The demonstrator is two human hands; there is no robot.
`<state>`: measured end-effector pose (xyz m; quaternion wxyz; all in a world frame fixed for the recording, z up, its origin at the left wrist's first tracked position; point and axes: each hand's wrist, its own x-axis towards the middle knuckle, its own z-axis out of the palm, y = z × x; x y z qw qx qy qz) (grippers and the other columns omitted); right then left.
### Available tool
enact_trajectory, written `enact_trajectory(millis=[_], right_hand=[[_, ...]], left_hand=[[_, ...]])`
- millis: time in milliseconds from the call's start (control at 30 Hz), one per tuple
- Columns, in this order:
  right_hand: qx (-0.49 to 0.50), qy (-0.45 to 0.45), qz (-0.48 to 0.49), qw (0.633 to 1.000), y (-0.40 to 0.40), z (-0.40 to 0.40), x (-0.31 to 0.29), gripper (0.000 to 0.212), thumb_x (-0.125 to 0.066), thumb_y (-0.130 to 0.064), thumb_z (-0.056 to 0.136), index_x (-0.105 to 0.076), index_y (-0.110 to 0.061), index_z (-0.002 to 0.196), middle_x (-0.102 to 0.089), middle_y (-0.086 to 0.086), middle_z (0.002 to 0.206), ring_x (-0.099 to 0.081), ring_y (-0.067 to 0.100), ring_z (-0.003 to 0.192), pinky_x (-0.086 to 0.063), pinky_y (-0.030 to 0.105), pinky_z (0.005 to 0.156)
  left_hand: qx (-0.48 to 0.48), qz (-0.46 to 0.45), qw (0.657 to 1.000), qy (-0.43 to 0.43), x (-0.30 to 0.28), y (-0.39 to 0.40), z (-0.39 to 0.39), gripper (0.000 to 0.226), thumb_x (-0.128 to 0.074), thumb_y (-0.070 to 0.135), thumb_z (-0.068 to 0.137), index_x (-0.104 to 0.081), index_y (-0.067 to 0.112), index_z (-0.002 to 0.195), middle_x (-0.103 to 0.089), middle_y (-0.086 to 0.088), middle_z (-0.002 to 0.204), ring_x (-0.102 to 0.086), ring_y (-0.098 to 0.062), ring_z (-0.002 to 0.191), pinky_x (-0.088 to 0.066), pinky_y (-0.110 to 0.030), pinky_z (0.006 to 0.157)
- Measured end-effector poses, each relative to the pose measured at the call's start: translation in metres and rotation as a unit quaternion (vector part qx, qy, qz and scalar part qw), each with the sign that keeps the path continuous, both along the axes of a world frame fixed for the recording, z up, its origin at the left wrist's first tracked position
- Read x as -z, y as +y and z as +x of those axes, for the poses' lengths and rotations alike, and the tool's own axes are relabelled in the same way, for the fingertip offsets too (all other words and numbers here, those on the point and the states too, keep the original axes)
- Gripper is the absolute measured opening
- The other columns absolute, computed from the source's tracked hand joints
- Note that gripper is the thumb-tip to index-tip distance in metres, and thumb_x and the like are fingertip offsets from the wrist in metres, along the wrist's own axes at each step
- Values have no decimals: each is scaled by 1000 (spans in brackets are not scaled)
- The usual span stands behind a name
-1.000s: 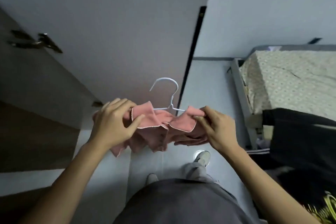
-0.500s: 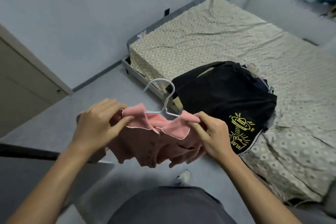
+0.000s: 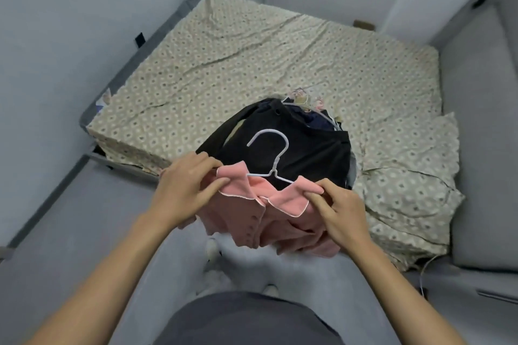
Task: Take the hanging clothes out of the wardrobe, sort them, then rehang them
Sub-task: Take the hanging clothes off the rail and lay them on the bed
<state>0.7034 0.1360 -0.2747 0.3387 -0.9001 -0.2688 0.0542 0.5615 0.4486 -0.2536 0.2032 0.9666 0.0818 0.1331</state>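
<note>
The left hand (image 3: 186,189) and right hand (image 3: 340,214) each pinch the pink shirt (image 3: 252,213) on its white hanger (image 3: 273,161). This looks like the taking-out step; next it should go down on the black clothes pile (image 3: 294,143) on the bed (image 3: 252,59).

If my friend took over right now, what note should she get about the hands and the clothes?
Left hand: pinching the left collar of the pink top.
Right hand: pinching the right collar of it.
The pink top is on its white hanger, held up at the near edge of the bed, in front of the pile of dark clothes lying there.
Done: this top and the pile are out of the wardrobe.
Left: set the top down, sort everything, rehang it. The wardrobe is out of view.
</note>
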Motion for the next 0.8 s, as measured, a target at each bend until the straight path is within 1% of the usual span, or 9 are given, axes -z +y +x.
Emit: enact_trajectory(millis=[200,267,367,467,533,600,667,733,800], right_hand=[[96,24,-64,993,17,74,16,11,-69,-41,96,-63,-33,91,-60,-18,70,-57,11,70,-45,39,65],[120,35,-79,989,24,100,20,15,-70,-41,95,-63,-30,89,-62,-14,71,-57,10,71,-44,39,65],[157,54,-87,982,35,145,31,30,-73,-46,91,-60,-23,78,-60,-7,68,-56,13,72,-41,38,63],[175,91,-84,977,40,189,45,34,-76,-45,89,-58,-22,72,-58,-5,68,-56,20,73,-42,39,65],[186,115,-81,972,41,222,58,34,-75,-51,86,-62,-22,75,-62,-5,72,-59,21,76,-45,40,69],[194,128,-79,969,40,261,75,37,-71,-58,80,-61,-22,77,-62,-5,74,-59,21,77,-45,40,68],[186,143,-87,968,42,302,95,31,-74,-50,82,-60,-22,79,-61,-7,77,-58,23,79,-45,41,69],[180,156,-88,967,46,342,119,18,-74,-38,84,-61,-25,82,-58,-8,80,-58,24,83,-45,41,73],[181,170,-70,966,50,379,143,10,-74,-25,87,-63,-25,88,-54,-8,80,-55,23,84,-40,38,71]], left_hand=[[91,-39,994,35,47,55,119,40,-52,60,96,-69,24,96,-54,12,87,-54,-18,84,-45,-39,70],[110,-41,991,64,61,76,152,43,-45,62,96,-67,24,94,-48,12,85,-51,-19,83,-40,-38,69],[123,-38,986,102,78,102,202,44,-39,59,96,-62,23,89,-45,11,85,-51,-19,86,-36,-37,69],[134,-29,982,129,92,112,255,31,-48,50,100,-58,23,88,-45,10,86,-52,-22,88,-38,-39,70],[134,-23,980,145,104,112,293,22,-57,40,102,-59,22,90,-48,7,89,-53,-24,92,-38,-39,71],[116,-15,980,163,116,110,333,19,-59,37,102,-61,20,93,-51,4,93,-54,-25,96,-39,-39,72],[93,-3,978,188,130,108,371,18,-58,35,103,-61,18,98,-55,-1,99,-54,-27,103,-43,-42,75],[81,17,969,231,144,106,404,17,-55,32,104,-58,15,103,-55,-5,107,-52,-28,109,-42,-42,76],[69,23,966,247,161,102,431,16,-53,28,105,-56,12,107,-54,-8,111,-52,-31,110,-44,-43,77]])
